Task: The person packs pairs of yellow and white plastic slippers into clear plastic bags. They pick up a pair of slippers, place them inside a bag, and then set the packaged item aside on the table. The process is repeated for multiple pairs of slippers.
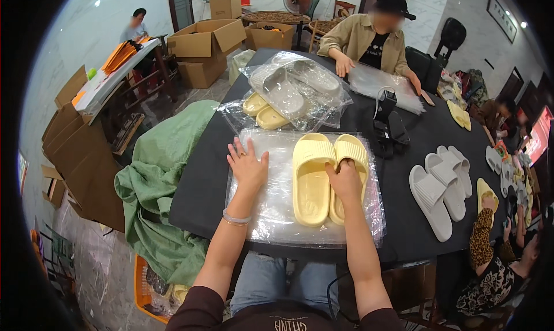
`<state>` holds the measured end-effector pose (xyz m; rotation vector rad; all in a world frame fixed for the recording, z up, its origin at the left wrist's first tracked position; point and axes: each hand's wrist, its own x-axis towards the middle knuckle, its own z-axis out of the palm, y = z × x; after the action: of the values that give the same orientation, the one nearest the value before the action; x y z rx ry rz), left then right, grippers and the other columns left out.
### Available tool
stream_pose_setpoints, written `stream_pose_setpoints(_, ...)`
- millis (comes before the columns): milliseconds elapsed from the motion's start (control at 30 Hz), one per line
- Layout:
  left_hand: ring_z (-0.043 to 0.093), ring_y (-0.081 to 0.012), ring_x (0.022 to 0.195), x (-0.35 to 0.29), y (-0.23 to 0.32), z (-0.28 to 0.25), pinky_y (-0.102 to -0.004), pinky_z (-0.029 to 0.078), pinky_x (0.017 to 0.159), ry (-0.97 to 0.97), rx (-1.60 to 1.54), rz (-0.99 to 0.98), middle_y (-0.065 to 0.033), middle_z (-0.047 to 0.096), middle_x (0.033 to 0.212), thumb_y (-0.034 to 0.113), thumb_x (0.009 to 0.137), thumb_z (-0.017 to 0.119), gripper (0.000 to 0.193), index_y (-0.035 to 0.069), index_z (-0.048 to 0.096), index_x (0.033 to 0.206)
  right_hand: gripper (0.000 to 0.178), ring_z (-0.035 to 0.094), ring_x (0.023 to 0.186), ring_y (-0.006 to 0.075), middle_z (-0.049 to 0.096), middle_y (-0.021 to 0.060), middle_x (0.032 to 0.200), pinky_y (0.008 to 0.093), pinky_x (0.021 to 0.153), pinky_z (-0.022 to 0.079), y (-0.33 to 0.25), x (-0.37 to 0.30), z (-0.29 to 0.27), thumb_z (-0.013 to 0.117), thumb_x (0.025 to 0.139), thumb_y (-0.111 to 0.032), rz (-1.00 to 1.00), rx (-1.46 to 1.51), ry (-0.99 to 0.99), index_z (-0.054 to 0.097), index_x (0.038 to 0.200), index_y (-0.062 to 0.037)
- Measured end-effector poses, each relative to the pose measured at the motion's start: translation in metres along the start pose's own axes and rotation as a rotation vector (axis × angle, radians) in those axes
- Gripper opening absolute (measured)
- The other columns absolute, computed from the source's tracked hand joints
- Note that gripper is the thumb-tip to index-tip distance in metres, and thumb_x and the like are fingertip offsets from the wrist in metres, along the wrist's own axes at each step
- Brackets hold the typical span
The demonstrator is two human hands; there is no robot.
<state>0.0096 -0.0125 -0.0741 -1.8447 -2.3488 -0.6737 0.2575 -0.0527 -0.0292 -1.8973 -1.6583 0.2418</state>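
Close to table edge [202, 224], hands [250, 169] on yellow slippers [312, 190], bags [270, 207], room leftward

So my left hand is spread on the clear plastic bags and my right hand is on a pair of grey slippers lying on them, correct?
Not quite: the slippers under your right hand are pale yellow, not grey, as the head view shows. Your left hand is spread on the clear plastic bags, as you said.

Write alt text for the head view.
A person's right hand touches a pair of yellow slides on clear plastic bags; the left hand is spread over the bags. Bagged slides and loose gray slides share the black table.
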Motion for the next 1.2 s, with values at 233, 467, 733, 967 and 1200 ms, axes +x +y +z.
stream_pose_setpoints(233, 0.019, -0.0454, 0.137, 0.005, -0.007, -0.006, -0.0555, 0.016, 0.11, -0.115, -0.027, -0.068, -0.0298, 0.023, 0.147, 0.056, 0.087, 0.048, 0.079, 0.008, 0.027, 0.146, 0.046, 0.057, 0.099, 0.0363, 0.058, 0.0184, 0.109, 0.0445, 0.083, 0.047, 0.003, 0.0, 0.0, 0.059, 0.083, -0.041, 0.006, -0.032, -0.015, 0.061, 0.1, 0.0012)
stream_pose_setpoints(467, 0.02, -0.0444, 0.137, 0.003, -0.012, -0.008, -0.0583, 0.016, 0.108, -0.148, -0.078, -0.039, -0.0307, 0.023, 0.146, 0.053, 0.087, 0.05, 0.079, 0.007, 0.024, 0.146, 0.046, 0.056, 0.1, 0.0357, 0.058, 0.0188, 0.107, 0.0443, 0.084, 0.046, 0.004, -0.001, 0.003, 0.059, 0.083, -0.041, -0.041, -0.017, 0.025, 0.061, 0.099, 0.0017)
stream_pose_setpoints(733, 0.017, -0.0448, 0.138, 0.003, -0.012, -0.012, -0.0594, 0.014, 0.108, -0.155, -0.121, -0.037, -0.032, 0.022, 0.146, 0.051, 0.087, 0.052, 0.084, -0.001, 0.02, 0.145, 0.046, 0.056, 0.098, 0.037, 0.058, 0.0198, 0.105, 0.0451, 0.083, 0.045, 0.004, -0.004, 0.002, 0.059, 0.082, -0.04, -0.081, 0.008, 0.05, 0.06, 0.097, 0.0027)
stream_pose_setpoints(967, 0.017, -0.0428, 0.138, 0.004, -0.012, -0.01, -0.0581, 0.013, 0.109, -0.15, -0.128, -0.05, -0.03, 0.023, 0.147, 0.051, 0.086, 0.052, 0.084, -0.002, 0.022, 0.144, 0.046, 0.056, 0.097, 0.0385, 0.058, 0.0216, 0.107, 0.0457, 0.084, 0.045, 0.004, -0.002, 0.0, 0.059, 0.082, -0.04, -0.039, 0.031, -0.01, 0.06, 0.097, 0.0034)
stream_pose_setpoints(1200, 0.018, -0.042, 0.138, 0.005, -0.011, -0.011, -0.0581, 0.015, 0.109, -0.158, -0.082, -0.038, -0.0294, 0.024, 0.146, 0.052, 0.087, 0.051, 0.083, -0.002, 0.024, 0.144, 0.047, 0.056, 0.098, 0.0371, 0.057, 0.0211, 0.109, 0.0451, 0.085, 0.045, 0.001, -0.004, -0.006, 0.059, 0.083, -0.039, -0.036, 0.034, -0.006, 0.059, 0.104, 0.0035)
